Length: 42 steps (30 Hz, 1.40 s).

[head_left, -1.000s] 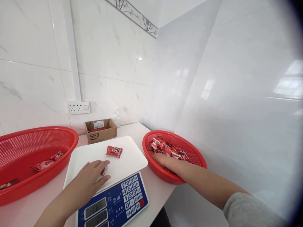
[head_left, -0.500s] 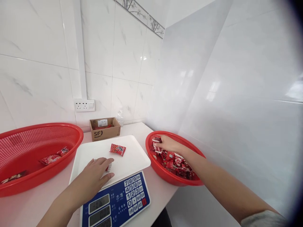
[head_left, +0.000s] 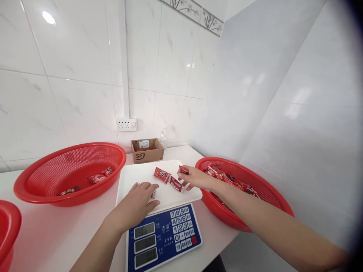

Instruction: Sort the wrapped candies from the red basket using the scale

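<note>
A white scale tray (head_left: pixel 129 173) lies in front of me with red snack packets on it. My left hand (head_left: pixel 138 202) is spread palm-down over its near left part, fingers stretched out and thumb apart. Under those fingers lies a packet with a checkered end (head_left: pixel 153 194), mostly hidden. My right hand (head_left: pixel 194 176) is above the tray's right side, a small red packet (head_left: pixel 184 170) between thumb and fingers. Just left of it, a red packet with a black character (head_left: pixel 162 174) touches a narrower red packet (head_left: pixel 176 184) on the tray.
The scale's blue keypad panel (head_left: pixel 167 226) faces me. At right stands a red basket (head_left: pixel 227 217) heaped with packets. A red basket (head_left: pixel 70 151) at left holds a few packets, and another red rim (head_left: pixel 11 215) shows nearer. A cardboard box (head_left: pixel 149 155) and clear bottle (head_left: pixel 163 136) stand behind.
My right hand has come out of the right basket to the tray with a packet. A narrow red packet now lies beside the first. The left hand stays over its packet; the view has shifted left.
</note>
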### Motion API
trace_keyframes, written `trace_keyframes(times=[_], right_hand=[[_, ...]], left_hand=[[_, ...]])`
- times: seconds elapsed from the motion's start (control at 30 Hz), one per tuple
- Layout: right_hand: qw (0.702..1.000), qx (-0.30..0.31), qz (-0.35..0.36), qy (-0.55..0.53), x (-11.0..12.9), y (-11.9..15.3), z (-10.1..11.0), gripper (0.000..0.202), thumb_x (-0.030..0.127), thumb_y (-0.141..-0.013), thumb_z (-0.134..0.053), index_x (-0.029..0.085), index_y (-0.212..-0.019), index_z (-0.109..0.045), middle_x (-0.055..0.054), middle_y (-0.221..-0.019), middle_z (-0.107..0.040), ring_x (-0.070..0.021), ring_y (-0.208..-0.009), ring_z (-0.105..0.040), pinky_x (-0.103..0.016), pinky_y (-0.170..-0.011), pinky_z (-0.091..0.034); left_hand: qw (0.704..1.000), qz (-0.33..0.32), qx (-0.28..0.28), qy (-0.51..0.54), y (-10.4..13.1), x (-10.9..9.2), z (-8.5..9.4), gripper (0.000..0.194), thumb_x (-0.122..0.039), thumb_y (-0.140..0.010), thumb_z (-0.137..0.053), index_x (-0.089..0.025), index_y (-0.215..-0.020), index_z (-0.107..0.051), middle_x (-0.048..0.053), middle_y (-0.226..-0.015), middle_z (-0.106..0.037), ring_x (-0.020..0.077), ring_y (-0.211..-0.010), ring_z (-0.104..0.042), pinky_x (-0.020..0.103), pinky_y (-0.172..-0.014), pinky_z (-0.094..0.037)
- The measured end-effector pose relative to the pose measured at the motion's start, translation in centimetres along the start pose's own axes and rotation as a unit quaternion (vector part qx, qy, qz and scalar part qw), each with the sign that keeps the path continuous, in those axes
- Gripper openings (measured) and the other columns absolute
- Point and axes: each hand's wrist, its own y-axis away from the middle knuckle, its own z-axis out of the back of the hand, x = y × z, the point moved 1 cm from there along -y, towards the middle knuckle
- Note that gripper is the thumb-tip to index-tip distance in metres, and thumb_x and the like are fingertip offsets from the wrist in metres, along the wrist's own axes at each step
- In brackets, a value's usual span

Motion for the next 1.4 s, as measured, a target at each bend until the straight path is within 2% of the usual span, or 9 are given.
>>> trace_keyframes(times=[0.2, 0.33, 0.43, 0.6, 0.93, 1.07, 1.2, 1.3, 1.4], right_hand=[[0.996, 0.059, 0.059, 0.028, 1.7, 0.6, -2.7, 0.019, 0.033, -0.087, -0.044, 0.019, -0.097, -0.051, -0.004, -0.101, -0.057, -0.0129, -0.088, -0.059, -0.023, -0.065, -0.054], [0.993, 0.026, 0.074, 0.09, 1.8, -0.2, -2.7, 0.02, 0.035, -0.086, -0.044, 0.019, -0.094, -0.052, -0.005, -0.095, -0.06, -0.0149, -0.083, -0.059, -0.026, -0.062, -0.053], [0.985, -0.019, 0.078, 0.154, 1.6, -0.6, -1.9, 0.015, 0.03, -0.081, -0.051, 0.019, -0.09, -0.055, -0.006, -0.091, -0.059, -0.0185, -0.083, -0.057, -0.037, -0.075, -0.049], [0.967, 0.02, 0.113, 0.228, 1.8, 0.5, -1.3, 0.046, 0.023, -0.065, -0.068, 0.026, -0.109, -0.058, -0.005, -0.118, -0.052, -0.0228, -0.104, -0.051, -0.038, -0.094, -0.037], [0.953, 0.046, 0.171, 0.245, 1.3, 1.3, -2.7, 0.04, 0.023, -0.077, -0.055, 0.023, -0.117, -0.056, -0.006, -0.123, -0.052, -0.0184, -0.111, -0.05, -0.031, -0.095, -0.039], [0.95, -0.027, 0.155, 0.27, 0.1, 1.6, -0.2, 0.043, 0.03, -0.08, -0.052, 0.025, -0.122, -0.051, -0.004, -0.134, -0.045, -0.0199, -0.121, -0.043, -0.032, -0.096, -0.039], [0.936, -0.131, 0.054, 0.323, -3.1, 1.3, 4.6, 0.035, 0.025, -0.084, -0.043, 0.02, -0.117, -0.052, -0.008, -0.124, -0.054, -0.0217, -0.112, -0.051, -0.035, -0.096, -0.037], [0.931, -0.125, -0.022, 0.341, -6.3, 1.1, 7.3, 0.032, 0.021, -0.083, -0.042, 0.015, -0.112, -0.055, -0.013, -0.112, -0.061, -0.0241, -0.102, -0.057, -0.037, -0.089, -0.042], [0.927, -0.082, -0.077, 0.358, -9.0, 0.9, 7.8, 0.047, 0.024, -0.074, -0.057, 0.015, -0.119, -0.052, -0.013, -0.121, -0.056, -0.0261, -0.109, -0.054, -0.036, -0.091, -0.041]], left_hand=[[1.0, -0.007, -0.013, 0.02, -0.2, 0.2, -0.4, 0.041, -0.038, -0.086, -0.038, -0.024, -0.124, -0.046, 0.007, -0.117, -0.054, 0.0235, -0.112, -0.047, 0.046, -0.102, -0.024], [0.999, -0.022, -0.025, 0.029, -0.3, 0.1, -0.6, 0.043, -0.042, -0.085, -0.042, -0.029, -0.125, -0.044, 0.007, -0.126, -0.048, 0.0257, -0.119, -0.04, 0.047, -0.101, -0.026], [0.998, -0.056, -0.009, 0.023, -0.3, 0.0, -0.8, 0.043, -0.046, -0.084, -0.042, -0.032, -0.124, -0.046, 0.005, -0.13, -0.045, 0.0276, -0.125, -0.032, 0.048, -0.103, -0.024], [0.999, -0.05, 0.004, 0.022, -0.4, 0.1, -0.9, 0.04, -0.045, -0.086, -0.04, -0.031, -0.122, -0.048, 0.005, -0.122, -0.052, 0.0273, -0.121, -0.038, 0.049, -0.103, -0.023], [0.998, -0.028, -0.062, -0.003, -1.0, -0.1, -1.0, 0.033, -0.023, -0.084, -0.042, -0.026, -0.113, -0.056, 0.007, -0.109, -0.052, 0.0229, -0.106, -0.047, 0.038, -0.092, -0.037], [0.995, 0.028, -0.091, -0.028, -1.3, 0.3, -1.0, 0.033, -0.025, -0.085, -0.04, -0.022, -0.114, -0.055, 0.01, -0.106, -0.053, 0.0248, -0.104, -0.048, 0.039, -0.088, -0.039], [0.997, 0.041, -0.065, -0.019, -1.2, 0.6, -1.0, 0.036, -0.032, -0.086, -0.037, -0.023, -0.116, -0.054, 0.01, -0.107, -0.054, 0.0254, -0.103, -0.049, 0.038, -0.085, -0.04], [0.998, 0.031, -0.045, -0.007, -1.3, 0.7, -1.1, 0.037, -0.034, -0.085, -0.037, -0.024, -0.118, -0.053, 0.009, -0.108, -0.054, 0.0246, -0.102, -0.051, 0.037, -0.084, -0.041], [0.998, 0.029, -0.047, -0.014, -1.4, 0.9, -1.4, 0.038, -0.033, -0.084, -0.038, -0.024, -0.117, -0.053, 0.009, -0.11, -0.055, 0.0247, -0.103, -0.051, 0.037, -0.086, -0.04]])
